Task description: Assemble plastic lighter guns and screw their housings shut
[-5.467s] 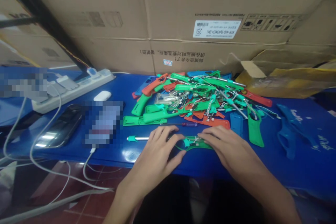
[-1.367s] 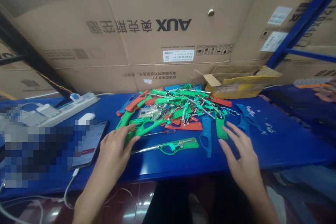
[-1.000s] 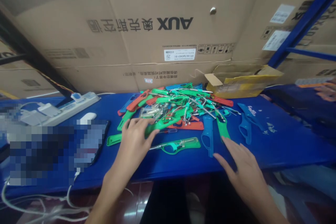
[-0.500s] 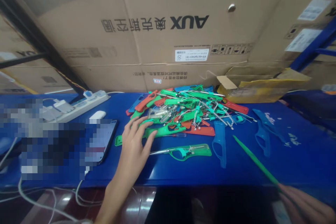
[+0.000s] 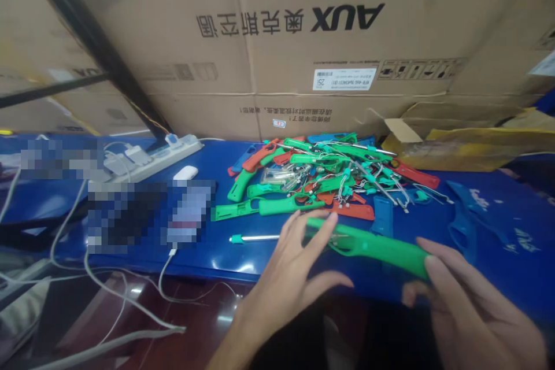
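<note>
My right hand pinches the rear end of a green lighter shell half between thumb and fingers. The shell lies over a partly assembled lighter, whose metal tube with a teal tip sticks out to the left. My left hand is at the shell's front end, fingers spread, thumb stretched out; its fingertips reach over the shell and tube. The assembly beneath is mostly hidden. Just behind lies a pile of green, red and blue shells, metal tubes and wired parts.
Blue shell halves lie to the right. A phone, a white earbud-like case and a power strip are at left. Large cardboard boxes stand behind; a small open carton sits at back right. Cables hang over the table's front edge.
My right hand has brought the green shell half left, onto the lighter on the table. The left hand has moved right to the shell's front end. The view has shifted.
</note>
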`<control>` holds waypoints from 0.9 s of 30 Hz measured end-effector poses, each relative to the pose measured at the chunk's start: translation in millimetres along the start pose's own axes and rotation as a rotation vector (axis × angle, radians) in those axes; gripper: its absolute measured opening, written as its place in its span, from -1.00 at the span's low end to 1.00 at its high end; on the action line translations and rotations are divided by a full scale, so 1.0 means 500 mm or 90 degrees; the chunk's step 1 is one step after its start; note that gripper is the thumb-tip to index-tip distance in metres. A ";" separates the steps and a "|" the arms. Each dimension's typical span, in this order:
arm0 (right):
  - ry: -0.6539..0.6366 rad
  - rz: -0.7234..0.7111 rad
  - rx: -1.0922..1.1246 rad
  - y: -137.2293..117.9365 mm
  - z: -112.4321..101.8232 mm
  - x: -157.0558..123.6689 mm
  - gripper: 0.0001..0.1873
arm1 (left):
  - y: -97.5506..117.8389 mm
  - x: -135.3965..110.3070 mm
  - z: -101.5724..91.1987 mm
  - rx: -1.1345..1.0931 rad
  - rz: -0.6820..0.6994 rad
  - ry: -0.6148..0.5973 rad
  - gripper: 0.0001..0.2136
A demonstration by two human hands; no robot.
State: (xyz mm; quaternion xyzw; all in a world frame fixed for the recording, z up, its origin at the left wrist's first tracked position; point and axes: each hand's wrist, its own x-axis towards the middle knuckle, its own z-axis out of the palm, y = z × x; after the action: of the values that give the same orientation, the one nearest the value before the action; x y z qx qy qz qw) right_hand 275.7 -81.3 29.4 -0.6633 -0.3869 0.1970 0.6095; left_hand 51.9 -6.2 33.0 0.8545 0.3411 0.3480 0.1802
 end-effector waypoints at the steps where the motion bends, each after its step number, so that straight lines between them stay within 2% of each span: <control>1: -0.017 -0.021 -0.016 -0.016 0.009 0.005 -0.67 | -0.003 -0.002 0.005 0.000 -0.023 0.027 -0.26; 3: -0.104 -0.109 -0.068 -0.030 0.018 0.023 -0.64 | -0.013 -0.008 0.009 -0.005 -0.075 0.070 -0.39; 6: -0.272 -0.303 -0.148 -0.019 0.029 0.051 -0.69 | -0.031 -0.020 -0.002 -0.008 -0.145 0.112 -0.53; 8: -0.332 -0.401 -0.192 -0.005 0.041 0.058 -0.78 | -0.038 -0.027 -0.011 -0.006 -0.156 0.133 -0.65; 10: -0.350 -0.451 -0.221 0.008 0.053 0.053 -0.79 | -0.037 -0.032 -0.015 -0.021 -0.139 0.152 -0.79; 12: -0.346 -0.476 -0.238 0.017 0.063 0.042 -0.74 | -0.029 -0.034 -0.013 -0.063 -0.144 0.183 -0.86; 16: -0.346 -0.484 -0.251 0.036 0.070 0.025 -0.68 | -0.009 -0.031 -0.002 -0.136 -0.232 0.258 -0.91; 18: -0.353 -0.473 -0.262 0.045 0.066 0.026 -0.67 | -0.006 -0.026 -0.001 -0.146 -0.249 0.258 -0.90; 21: -0.348 -0.455 -0.282 0.053 0.049 0.044 -0.67 | -0.013 -0.014 -0.009 -0.144 -0.204 0.167 -0.81; 24: -0.340 -0.444 -0.303 0.057 0.023 0.078 -0.67 | -0.024 0.001 -0.020 -0.105 -0.102 0.043 -0.73; 27: -0.341 -0.416 -0.339 0.060 -0.001 0.113 -0.64 | -0.034 0.012 -0.021 -0.056 -0.059 0.027 -0.74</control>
State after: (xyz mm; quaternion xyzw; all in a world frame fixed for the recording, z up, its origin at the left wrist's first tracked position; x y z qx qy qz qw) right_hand 319.6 -37.9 12.4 -0.5661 -0.7545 0.0536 0.3277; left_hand 39.8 10.9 33.6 0.8215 0.3681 0.3721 0.2264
